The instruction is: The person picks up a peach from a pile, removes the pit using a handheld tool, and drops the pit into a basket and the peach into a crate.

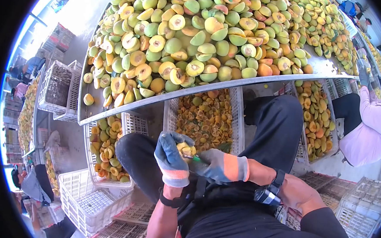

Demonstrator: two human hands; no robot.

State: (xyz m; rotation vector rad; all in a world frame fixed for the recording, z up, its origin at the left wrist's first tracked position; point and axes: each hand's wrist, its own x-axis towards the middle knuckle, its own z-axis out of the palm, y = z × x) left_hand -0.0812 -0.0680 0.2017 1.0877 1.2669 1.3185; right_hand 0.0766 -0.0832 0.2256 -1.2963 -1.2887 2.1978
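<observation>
Left grip (pixel 170 156) cupping fruit (pixel 186 151), right grip (pixel 216 166) clasping handle (pixel 196 159)

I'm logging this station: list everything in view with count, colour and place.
Table: one, grey-rimmed, ahead
Fruit halves: uncountable, yellow and green, on the table
Fruit-filled crates: two nearest, white, left and right
Middle crate: one, white, between the legs
Perforated crate: one, white, lower left
Background crates: many, mostly pale, both sides
Co-workers: several, mixed clothing, both sides
Held fruit: one, yellow, in the left hand
Tool: one, green where visible, in the right hand
Wristbands: two, black, one per wrist
Legs: two, black-trousered, flanking middle crate
Both hands: two, grey-blue gloves with orange bands, centre
</observation>
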